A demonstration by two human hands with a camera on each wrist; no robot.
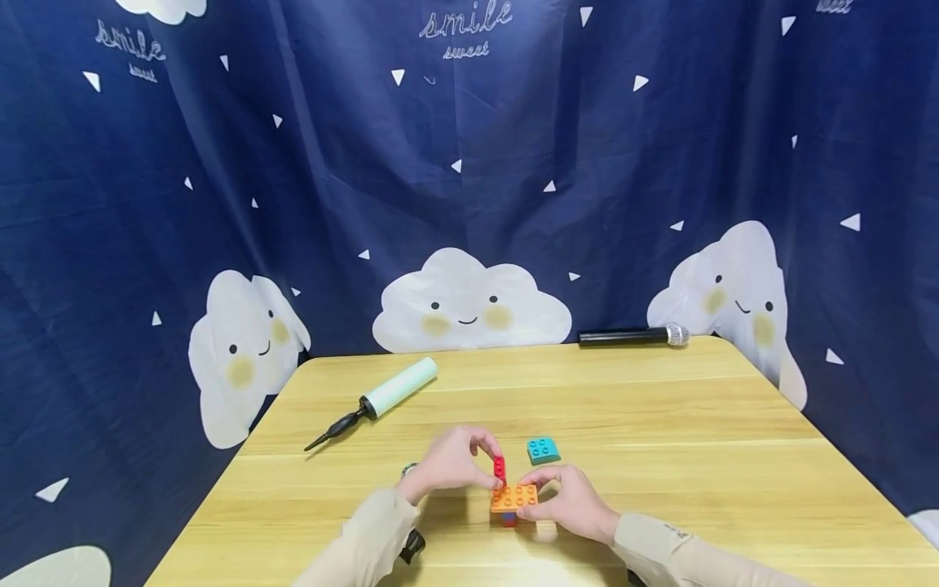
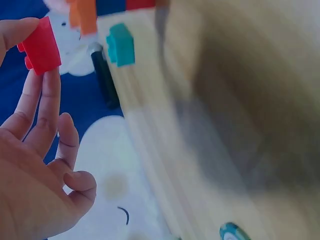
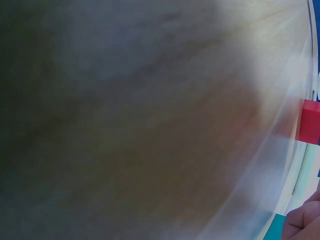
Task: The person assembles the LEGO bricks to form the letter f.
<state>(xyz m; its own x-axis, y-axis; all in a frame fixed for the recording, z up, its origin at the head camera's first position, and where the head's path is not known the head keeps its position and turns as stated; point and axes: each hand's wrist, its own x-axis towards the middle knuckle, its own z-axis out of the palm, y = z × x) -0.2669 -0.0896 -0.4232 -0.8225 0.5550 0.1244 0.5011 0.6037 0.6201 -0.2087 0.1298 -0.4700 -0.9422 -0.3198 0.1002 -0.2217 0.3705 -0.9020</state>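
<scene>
My left hand (image 1: 456,461) pinches a red toy brick (image 2: 44,46) between thumb and fingertips, tilted with its studs to one side in the left wrist view. It stands right at the left end of an orange studded brick (image 1: 514,497). My right hand (image 1: 570,502) grips the orange brick's right end, thumb at the front and fingers behind. Under the orange brick show a blue piece and a red block (image 3: 311,122). Just behind the hands a teal brick (image 1: 543,450) with a rounded side lies on the table, studs up.
The wooden table (image 1: 660,424) carries a pale green hand pump (image 1: 399,388) with a black nozzle at the back left. A black microphone (image 1: 634,336) lies along the far edge. A dark blue curtain (image 1: 506,204) with clouds hangs behind.
</scene>
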